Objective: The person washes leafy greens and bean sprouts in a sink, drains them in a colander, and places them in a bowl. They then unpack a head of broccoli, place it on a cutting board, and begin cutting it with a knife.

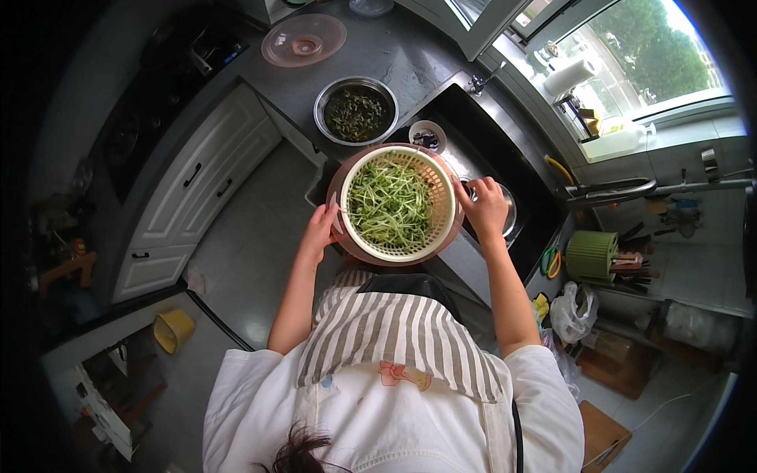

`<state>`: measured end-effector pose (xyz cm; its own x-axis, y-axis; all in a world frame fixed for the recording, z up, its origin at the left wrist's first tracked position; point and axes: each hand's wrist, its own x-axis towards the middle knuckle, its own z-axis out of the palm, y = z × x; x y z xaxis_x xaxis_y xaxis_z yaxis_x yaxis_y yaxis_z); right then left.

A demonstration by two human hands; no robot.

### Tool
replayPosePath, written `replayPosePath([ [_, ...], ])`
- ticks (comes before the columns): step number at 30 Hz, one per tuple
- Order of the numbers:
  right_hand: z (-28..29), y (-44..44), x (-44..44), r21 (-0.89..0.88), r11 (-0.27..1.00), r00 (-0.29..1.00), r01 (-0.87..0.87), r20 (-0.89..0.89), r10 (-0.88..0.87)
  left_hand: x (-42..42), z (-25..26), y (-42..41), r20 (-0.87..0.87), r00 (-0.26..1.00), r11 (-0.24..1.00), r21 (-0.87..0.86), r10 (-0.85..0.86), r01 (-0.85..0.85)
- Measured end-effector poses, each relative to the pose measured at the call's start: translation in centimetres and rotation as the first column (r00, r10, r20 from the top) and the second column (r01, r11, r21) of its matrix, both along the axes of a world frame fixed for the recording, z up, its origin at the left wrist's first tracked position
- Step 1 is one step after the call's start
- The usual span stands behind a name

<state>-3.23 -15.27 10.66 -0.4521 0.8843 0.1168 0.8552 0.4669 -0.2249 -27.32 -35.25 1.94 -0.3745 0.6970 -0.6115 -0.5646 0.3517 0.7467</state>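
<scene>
A translucent pink bowl is held in front of my body, with a white perforated basket nested in it. Green sprouts with pale stems fill much of the basket. My left hand grips the bowl's left rim, thumb on top and fingers partly hidden below. On the opposite side, my right hand has hold of the right rim. The bowl's base is hidden from above.
Dark leafy greens lie in a steel bowl on the counter. A small white bowl with dark pieces is by the black sink. A pink lid lies farther back. Scissors and a green knife holder are at right.
</scene>
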Motion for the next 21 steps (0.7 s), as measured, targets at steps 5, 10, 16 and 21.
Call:
replayPosePath([
  [5, -8.7, 1.7, 5.6, -0.565, 0.824, 0.926, -0.048, -0.335, -0.176, 0.0, -0.6, -0.1, 0.006, 0.998, 0.998, -0.016, -0.056, 0.056],
  [10, -9.0, 0.8, 6.5, -0.926, 0.116, 0.676, -0.358, -0.343, -0.652, 0.7, -1.1, -0.9, 0.064, 0.998, 1.000, 0.010, 0.012, -0.012],
  [16, -7.8, 1.1, 7.3, -0.744, -0.013, 0.525, -0.668, -0.458, -0.718, 1.0, 1.9, 0.3, -0.096, 0.995, 0.997, 0.068, 0.030, -0.024],
  [21, -3.1, 2.6, 5.2, -0.697, 0.145, 0.400, -0.703, -0.555, -0.730, -2.1, 7.3, 3.8, -0.130, 0.991, 0.972, 0.235, 0.019, 0.012],
])
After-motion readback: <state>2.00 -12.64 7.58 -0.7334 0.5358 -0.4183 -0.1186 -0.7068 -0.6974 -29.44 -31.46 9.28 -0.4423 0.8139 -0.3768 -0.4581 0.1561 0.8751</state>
